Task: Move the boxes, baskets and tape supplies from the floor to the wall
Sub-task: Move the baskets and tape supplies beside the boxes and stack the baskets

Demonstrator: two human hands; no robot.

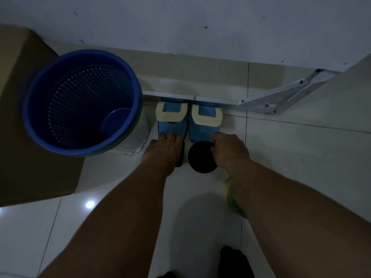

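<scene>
Far left there's a big cardboard box (30, 117) on the floor (301, 157), up near the wall (200, 27); the blue mesh basket (80, 91) stands upright just beside it, touching or very nearly. It looks nested into others, since a green rim and a pale body peek out underneath.

Next come the two blue tape dispensers (170, 125) (202, 129) with cream-coloured fronts; they lie side by side on the floor, noses toward the wall, tucked right under the edge of a white metal frame (281, 97).

The left hand (162, 149) is down on the near end of the left dispenser; fingers laid over the blue top, fairly straight, thumb out to the side, so it's resting or pressing and not wrapped round anything I can see. A dark bit sticks out from under its right side; can't tell what that is.

The right hand (228, 149) is curled up, knuckles on top, fingers hooked over the far edge of a black round thing (200, 157) that sits right at the near end of the right dispenser; whether it's part of that dispenser I can't tell.

Under the right forearm there's something greenish-yellow (233, 199) on the floor, too blurry to call.
</scene>
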